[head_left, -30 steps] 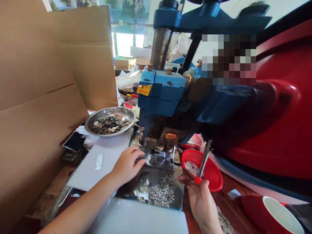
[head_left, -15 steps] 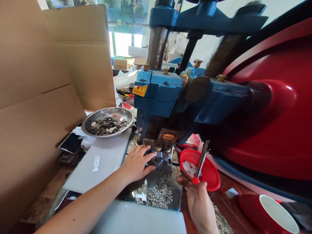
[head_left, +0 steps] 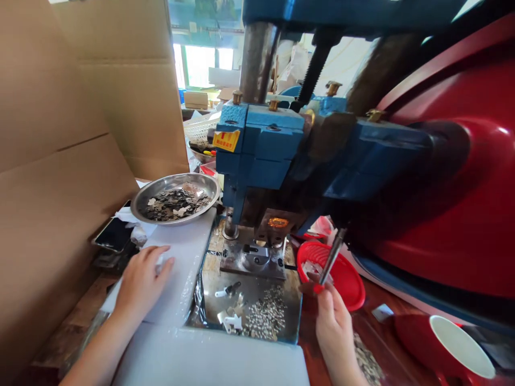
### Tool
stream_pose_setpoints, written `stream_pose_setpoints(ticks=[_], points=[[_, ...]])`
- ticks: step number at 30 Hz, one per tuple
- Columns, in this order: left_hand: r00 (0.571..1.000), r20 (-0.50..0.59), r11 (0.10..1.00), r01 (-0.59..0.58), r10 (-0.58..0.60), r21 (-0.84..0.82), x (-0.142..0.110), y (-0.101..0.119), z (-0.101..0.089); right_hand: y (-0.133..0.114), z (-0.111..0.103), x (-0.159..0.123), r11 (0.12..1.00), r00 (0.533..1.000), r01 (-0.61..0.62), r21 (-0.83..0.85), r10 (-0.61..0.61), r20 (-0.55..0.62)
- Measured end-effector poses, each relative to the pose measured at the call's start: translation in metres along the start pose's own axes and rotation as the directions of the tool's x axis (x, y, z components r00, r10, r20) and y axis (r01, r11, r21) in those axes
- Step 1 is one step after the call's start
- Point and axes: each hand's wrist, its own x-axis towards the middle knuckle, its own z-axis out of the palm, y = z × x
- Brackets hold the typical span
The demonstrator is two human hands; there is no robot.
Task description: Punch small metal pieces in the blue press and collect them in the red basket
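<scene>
My right hand (head_left: pixel 332 313) grips the likely stiff lever (head_left: pixel 333 256) by its red tip; left hand (head_left: pixel 140 279), over the white board's (head_left: pixel 181 244) left edge: can't tell.

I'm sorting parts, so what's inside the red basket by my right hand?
Pale flat pieces show in the red basket. The lever and your right hand cover part; anything behind them is hidden.

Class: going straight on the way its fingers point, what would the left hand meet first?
Likely the near rim of the metal bowl, up ahead of the left hand, though depth is unclear.
</scene>
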Motion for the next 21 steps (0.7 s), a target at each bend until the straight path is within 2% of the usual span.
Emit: stream_pose_setpoints(ticks=[3, 5, 7, 9, 11, 13, 15, 18, 21], points=[[0.978, 0.088, 0.974, 0.174, -0.188, 0.143, -0.013, -0.031, -0.001, 0.007, 0.005, 0.001, 0.992, 0.995, -0.057, 0.116, 0.047, 0.086], [0.959, 0.142, 0.959, 0.216, -0.243, 0.183, -0.017, -0.040, 0.000, 0.009, 0.012, 0.004, 0.977, 0.984, -0.124, 0.176, 0.098, 0.148], [0.953, 0.168, 0.958, 0.222, -0.253, 0.184, -0.017, -0.042, 0.002, 0.004, 0.023, 0.010, 0.983, 0.983, -0.138, 0.122, 0.120, 0.138], [0.958, 0.179, 0.969, 0.201, -0.225, 0.144, -0.014, -0.042, 0.005, -0.007, 0.039, 0.021, 0.998, 0.988, -0.069, 0.000, 0.068, 0.137], [0.965, 0.197, 0.983, 0.162, -0.175, 0.080, -0.009, -0.040, 0.008, -0.021, 0.057, 0.034, 0.987, 0.974, 0.077, -0.145, -0.043, 0.222], [0.969, 0.213, 0.992, 0.122, -0.123, 0.016, -0.005, -0.039, 0.010, -0.033, 0.074, 0.046, 0.930, 0.942, 0.220, -0.293, -0.124, 0.312], [0.973, 0.216, 0.995, 0.095, -0.085, -0.037, -0.002, -0.036, 0.010, -0.039, 0.085, 0.054, 0.890, 0.929, 0.258, -0.375, -0.123, 0.348], [0.961, 0.267, 0.987, 0.108, -0.074, -0.117, -0.002, -0.030, 0.009, -0.035, 0.078, 0.058, 0.907, 0.959, 0.178, -0.382, -0.072, 0.274], [0.945, 0.318, 0.949, 0.170, -0.081, -0.266, -0.006, -0.019, 0.009, -0.024, 0.044, 0.054, 0.953, 0.993, 0.103, -0.286, -0.085, 0.076]])
